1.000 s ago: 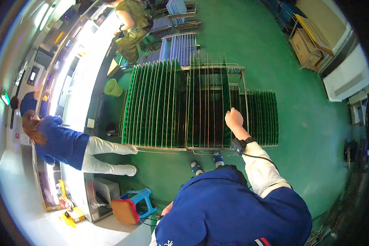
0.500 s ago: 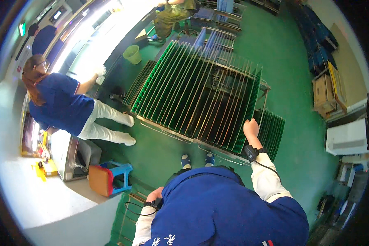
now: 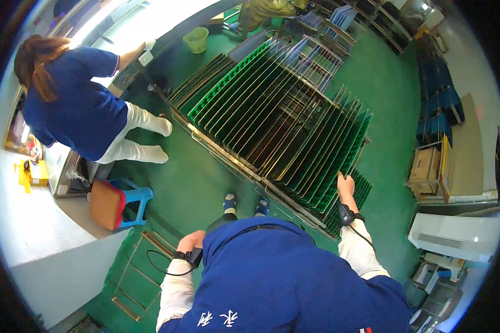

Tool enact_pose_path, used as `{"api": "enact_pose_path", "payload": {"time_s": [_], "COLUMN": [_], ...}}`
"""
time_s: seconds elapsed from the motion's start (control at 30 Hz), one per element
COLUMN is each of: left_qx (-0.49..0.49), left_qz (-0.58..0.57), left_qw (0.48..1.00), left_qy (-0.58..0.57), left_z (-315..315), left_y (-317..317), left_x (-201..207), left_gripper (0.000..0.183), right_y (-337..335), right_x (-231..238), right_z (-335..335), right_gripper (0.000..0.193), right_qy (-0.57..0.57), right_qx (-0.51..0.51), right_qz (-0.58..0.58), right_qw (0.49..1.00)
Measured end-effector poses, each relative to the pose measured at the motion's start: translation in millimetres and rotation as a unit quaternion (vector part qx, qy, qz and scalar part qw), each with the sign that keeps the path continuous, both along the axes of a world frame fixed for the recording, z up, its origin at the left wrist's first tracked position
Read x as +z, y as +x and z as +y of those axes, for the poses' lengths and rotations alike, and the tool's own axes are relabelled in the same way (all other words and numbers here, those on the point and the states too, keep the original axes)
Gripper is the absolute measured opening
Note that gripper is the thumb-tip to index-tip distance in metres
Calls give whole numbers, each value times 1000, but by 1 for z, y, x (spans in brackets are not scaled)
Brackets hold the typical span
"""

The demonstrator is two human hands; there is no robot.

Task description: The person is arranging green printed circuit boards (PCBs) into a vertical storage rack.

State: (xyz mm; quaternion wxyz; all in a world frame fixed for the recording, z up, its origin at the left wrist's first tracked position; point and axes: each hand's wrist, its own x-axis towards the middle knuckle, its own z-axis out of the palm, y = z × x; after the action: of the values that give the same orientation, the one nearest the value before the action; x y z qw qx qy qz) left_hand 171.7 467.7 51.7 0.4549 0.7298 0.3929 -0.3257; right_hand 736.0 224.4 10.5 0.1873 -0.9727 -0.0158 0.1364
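Note:
A wheeled metal rack (image 3: 228, 156) stands in front of me, filled with several thin green-framed panels (image 3: 244, 91) set on edge in rows. My right hand (image 3: 346, 186) is at the near edge of the right-hand panels, its fingers closed on a green panel (image 3: 356, 145) there. Dark gaps show between the panels in the middle. My left hand (image 3: 192, 240) hangs low beside my body, away from the rack. Its fingers are mostly hidden, so I cannot make out their shape.
A co-worker (image 3: 75, 102) in a blue shirt stands at a bright bench to the left. Behind them are a blue stool (image 3: 136, 202) with a brown pad and a metal frame (image 3: 129, 288) on the floor. A green basket (image 3: 196, 40) stands beyond; cardboard boxes (image 3: 426, 169) line the right.
My view has turned, so the rack appears more slanted. My right hand stays at the right-hand panels, which look more fanned out. The left hand still hangs beside my body.

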Motion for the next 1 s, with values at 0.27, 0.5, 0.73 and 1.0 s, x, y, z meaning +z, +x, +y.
{"api": "enact_pose_path", "payload": {"time_s": [0.27, 0.5, 0.73, 1.0], "left_qx": [-80, -98, -87, -91], "left_qz": [-19, 5, -6, -4], "left_qw": [994, 992, 993, 992], "left_qy": [-74, -85, -77, -84], "left_z": [22, 36, 51, 56], "left_y": [-13, -1, 16, 12], "left_x": [-64, -58, -17, -18], "left_gripper": [39, 44, 43, 43], "right_y": [-24, -47, -37, -38], "right_x": [18, 30, 42, 44], "right_z": [6, 16, 17, 41], "right_gripper": [46, 51, 58, 63], "right_qy": [-28, -79, 47, 45], "right_qx": [78, 68, 5, 99], "right_qz": [-83, -27, -36, -206], "right_qw": [993, 994, 998, 973]}}
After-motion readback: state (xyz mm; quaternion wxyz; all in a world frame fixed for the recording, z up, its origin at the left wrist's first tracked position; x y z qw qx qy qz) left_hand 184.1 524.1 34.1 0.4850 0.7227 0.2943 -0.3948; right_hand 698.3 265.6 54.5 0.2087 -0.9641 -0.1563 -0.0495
